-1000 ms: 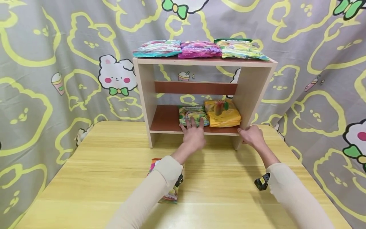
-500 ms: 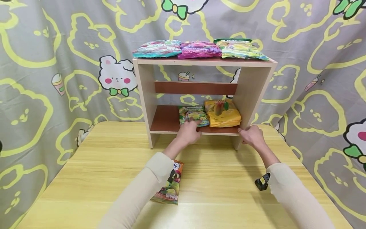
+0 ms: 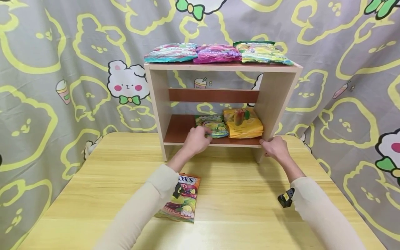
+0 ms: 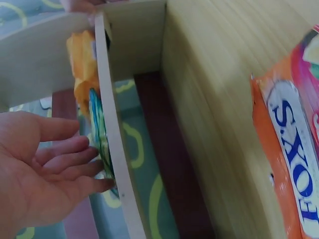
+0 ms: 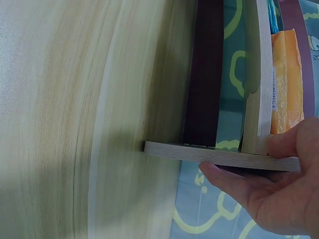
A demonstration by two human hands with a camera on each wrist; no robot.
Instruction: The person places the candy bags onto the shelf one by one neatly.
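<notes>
My left hand (image 3: 197, 140) is at the left end of a green candy bag (image 3: 217, 125) on the lower board of a small wooden shelf (image 3: 276, 100). In the left wrist view its fingers (image 4: 75, 172) are loosely extended, with the tips right at the green bag's edge and nothing gripped. A yellow candy bag (image 3: 247, 129) lies to the right of the green one, against the side panel. My right hand (image 3: 276, 148) grips the front edge of that right side panel, thumb and fingers on either side of the wood.
An orange FOX'S candy bag (image 3: 189, 199) lies on the wooden table (image 3: 237, 208), partly under my left forearm. On the shelf top sit a teal bag (image 3: 173, 52), a pink bag (image 3: 217, 54) and a green-yellow bag (image 3: 262, 53). A patterned curtain (image 3: 93, 41) hangs behind.
My left hand has lifted its spread fingers off the green bag and drawn left to its side. More of the orange bag shows. The right hand keeps its hold.
</notes>
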